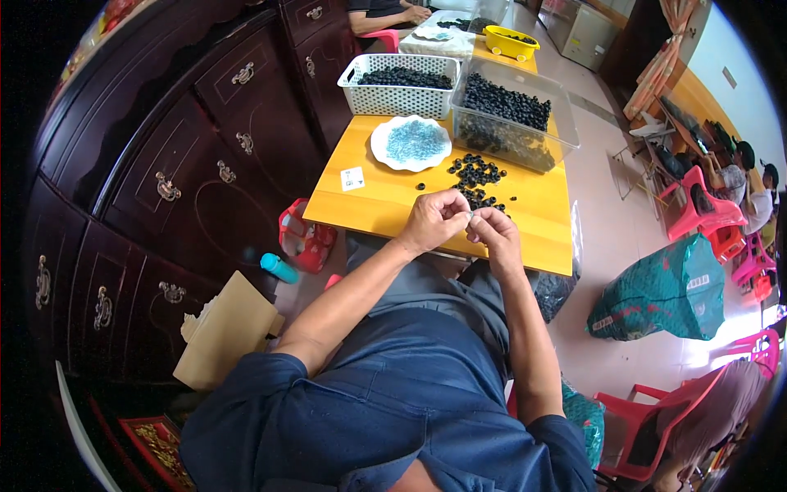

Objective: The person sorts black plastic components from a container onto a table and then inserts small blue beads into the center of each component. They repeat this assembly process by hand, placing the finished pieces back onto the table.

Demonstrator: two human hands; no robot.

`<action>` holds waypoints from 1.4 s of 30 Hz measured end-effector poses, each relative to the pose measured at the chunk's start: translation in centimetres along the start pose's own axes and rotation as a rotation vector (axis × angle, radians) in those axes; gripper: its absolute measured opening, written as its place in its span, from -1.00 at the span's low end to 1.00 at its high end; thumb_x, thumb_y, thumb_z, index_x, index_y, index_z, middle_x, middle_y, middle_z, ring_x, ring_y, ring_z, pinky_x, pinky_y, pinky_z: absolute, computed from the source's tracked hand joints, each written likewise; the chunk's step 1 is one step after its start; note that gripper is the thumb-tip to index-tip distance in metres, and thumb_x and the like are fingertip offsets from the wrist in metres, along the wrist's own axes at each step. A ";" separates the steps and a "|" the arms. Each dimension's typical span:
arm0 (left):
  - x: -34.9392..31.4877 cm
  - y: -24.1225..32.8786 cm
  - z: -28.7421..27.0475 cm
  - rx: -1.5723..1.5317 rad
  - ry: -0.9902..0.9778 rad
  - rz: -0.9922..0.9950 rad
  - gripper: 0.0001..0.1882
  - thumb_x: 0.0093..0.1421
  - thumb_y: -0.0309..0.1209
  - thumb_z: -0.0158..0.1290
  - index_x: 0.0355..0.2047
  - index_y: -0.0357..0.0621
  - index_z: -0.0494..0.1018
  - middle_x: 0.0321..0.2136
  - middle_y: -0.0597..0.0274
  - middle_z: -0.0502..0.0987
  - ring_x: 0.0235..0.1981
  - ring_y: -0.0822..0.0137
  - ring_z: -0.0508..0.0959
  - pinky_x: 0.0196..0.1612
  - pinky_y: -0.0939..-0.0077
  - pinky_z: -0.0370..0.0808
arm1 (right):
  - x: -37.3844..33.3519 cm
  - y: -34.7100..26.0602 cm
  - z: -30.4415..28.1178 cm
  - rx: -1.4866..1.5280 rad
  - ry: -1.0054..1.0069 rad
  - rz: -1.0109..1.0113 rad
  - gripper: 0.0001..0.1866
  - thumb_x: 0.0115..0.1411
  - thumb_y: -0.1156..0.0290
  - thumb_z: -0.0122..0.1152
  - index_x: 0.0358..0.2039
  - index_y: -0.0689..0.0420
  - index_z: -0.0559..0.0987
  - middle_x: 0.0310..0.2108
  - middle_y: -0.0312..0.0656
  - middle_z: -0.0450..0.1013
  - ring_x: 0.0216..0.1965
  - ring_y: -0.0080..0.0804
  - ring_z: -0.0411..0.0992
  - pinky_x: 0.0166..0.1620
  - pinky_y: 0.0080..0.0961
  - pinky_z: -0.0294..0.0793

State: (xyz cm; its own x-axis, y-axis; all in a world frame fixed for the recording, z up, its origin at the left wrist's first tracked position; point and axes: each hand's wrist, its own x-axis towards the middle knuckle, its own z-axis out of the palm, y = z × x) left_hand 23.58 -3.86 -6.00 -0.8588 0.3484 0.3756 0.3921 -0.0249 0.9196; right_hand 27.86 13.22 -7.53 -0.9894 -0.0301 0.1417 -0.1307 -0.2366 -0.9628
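Above the near edge of the yellow table [361, 203], my left hand [437, 220] and my right hand [497, 238] meet fingertip to fingertip. Both are closed in a pinch around something tiny that I cannot make out. Just beyond them lies a loose pile of small black round parts [478, 171], with a few strays around it. A white scalloped plate [378, 152] holds many small clear bluish pieces. To its left rests a small white card [352, 179].
Behind the plate stand a white perforated basket [385, 102] and a clear plastic bin [512, 146], both with black parts. Farther back is a yellow tub [510, 47]; another person [393, 15] sits there. Dark cabinets [197, 189] line the left; a green sack [656, 291] stands right.
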 end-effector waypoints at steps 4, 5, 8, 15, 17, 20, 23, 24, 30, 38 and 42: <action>0.1 -0.3 -0.1 -0.021 -0.046 -0.029 -0.97 0.15 -0.50 0.15 -0.40 -0.18 0.53 -0.51 0.47 0.52 -0.44 0.65 0.46 -0.35 0.66 0.43 | 0.1 -0.4 -0.2 0.018 -0.042 0.047 -0.92 0.29 0.42 0.20 -0.33 0.13 0.58 -0.46 -0.44 0.47 -0.43 -0.72 0.35 -0.28 -0.73 0.34; 0.1 -0.3 -0.1 -0.021 -0.046 -0.029 -0.97 0.15 -0.50 0.15 -0.40 -0.18 0.53 -0.51 0.47 0.52 -0.44 0.65 0.46 -0.35 0.66 0.43 | 0.1 -0.5 -0.3 0.024 -0.058 0.058 -0.91 0.29 0.41 0.20 -0.33 0.13 0.58 -0.46 -0.44 0.46 -0.43 -0.72 0.35 -0.28 -0.73 0.33; 0.1 -0.5 0.0 -0.142 -0.059 -0.053 -0.97 0.16 -0.50 0.15 -0.39 -0.17 0.54 -0.48 0.48 0.53 -0.43 0.65 0.47 -0.34 0.66 0.44 | 0.0 -0.5 -0.6 0.021 -0.082 0.070 -0.89 0.31 0.40 0.20 -0.30 0.16 0.57 -0.46 -0.37 0.47 -0.42 -0.66 0.38 -0.27 -0.68 0.36; 0.4 0.0 -0.6 -0.118 -0.125 -0.203 -0.94 0.17 -0.51 0.13 -0.35 -0.21 0.56 -0.46 0.47 0.54 -0.43 0.66 0.48 -0.37 0.70 0.43 | 0.2 0.2 -1.1 -0.211 -0.046 -0.018 -0.85 0.33 0.37 0.20 -0.32 0.17 0.55 -0.47 -0.39 0.46 -0.42 -0.69 0.37 -0.29 -0.70 0.35; 0.4 0.1 -0.8 -0.096 -0.143 -0.236 -0.94 0.18 -0.51 0.13 -0.34 -0.21 0.56 -0.45 0.46 0.55 -0.43 0.66 0.48 -0.38 0.70 0.43 | 0.2 0.2 -1.0 -0.333 -0.018 -0.036 -0.84 0.33 0.36 0.21 -0.34 0.18 0.55 -0.48 -0.40 0.45 -0.41 -0.71 0.37 -0.30 -0.71 0.35; 0.4 -0.1 -0.7 -0.088 -0.144 -0.226 -0.93 0.19 -0.49 0.13 -0.35 -0.23 0.56 -0.44 0.43 0.56 -0.42 0.64 0.49 -0.34 0.67 0.45 | 0.2 0.1 -0.9 -0.187 -0.052 0.025 -0.85 0.33 0.36 0.19 -0.33 0.17 0.55 -0.48 -0.39 0.45 -0.41 -0.69 0.38 -0.30 -0.71 0.35; 0.3 -0.3 -0.6 -0.049 -0.139 -0.103 -0.91 0.21 -0.47 0.14 -0.32 -0.23 0.55 -0.42 0.41 0.57 -0.40 0.60 0.50 -0.28 0.63 0.48 | 0.2 -0.2 -1.0 -0.027 -0.102 0.090 -0.87 0.34 0.36 0.17 -0.30 0.14 0.56 -0.47 -0.38 0.46 -0.40 -0.67 0.39 -0.29 -0.69 0.37; 0.3 -0.3 -0.7 -0.031 -0.164 -0.090 -0.91 0.21 -0.47 0.13 -0.31 -0.23 0.55 -0.41 0.40 0.57 -0.38 0.59 0.51 -0.26 0.61 0.48 | 0.2 -0.1 -1.1 -0.027 -0.103 0.089 -0.87 0.34 0.36 0.17 -0.30 0.14 0.56 -0.47 -0.38 0.46 -0.40 -0.67 0.39 -0.29 -0.69 0.37; 0.1 0.3 -0.9 -0.005 -0.234 0.029 -0.91 0.22 -0.48 0.12 -0.28 -0.20 0.53 -0.40 0.37 0.57 -0.35 0.56 0.51 -0.24 0.59 0.48 | 0.3 0.1 -1.4 0.187 -0.166 0.238 -0.89 0.33 0.35 0.15 -0.28 0.10 0.54 -0.45 -0.38 0.45 -0.42 -0.62 0.40 -0.27 -0.62 0.43; 0.1 1.3 -0.4 0.140 -0.183 0.130 -0.87 0.22 -0.45 0.17 -0.24 -0.18 0.54 -0.41 0.28 0.59 -0.38 0.53 0.53 -0.27 0.58 0.48 | 0.7 1.5 -1.3 0.320 -0.080 0.218 -0.90 0.28 0.34 0.11 -0.36 0.06 0.47 -0.46 -0.39 0.41 -0.43 -0.62 0.37 -0.28 -0.62 0.43; 0.2 1.5 -0.5 0.238 -0.205 0.110 -0.83 0.21 -0.40 0.22 -0.23 -0.18 0.56 -0.45 0.29 0.59 -0.43 0.52 0.53 -0.32 0.58 0.48 | 0.8 1.9 -1.3 0.167 -0.006 0.172 -0.91 0.29 0.35 0.10 -0.36 0.05 0.47 -0.46 -0.38 0.40 -0.45 -0.63 0.36 -0.31 -0.65 0.39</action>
State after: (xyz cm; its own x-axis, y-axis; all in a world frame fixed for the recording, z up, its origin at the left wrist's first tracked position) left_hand 23.87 -4.32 -4.47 -0.7321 0.5377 0.4181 0.5658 0.1384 0.8128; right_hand 26.78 14.04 -9.54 -0.9958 -0.0896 -0.0192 0.0524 -0.3851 -0.9214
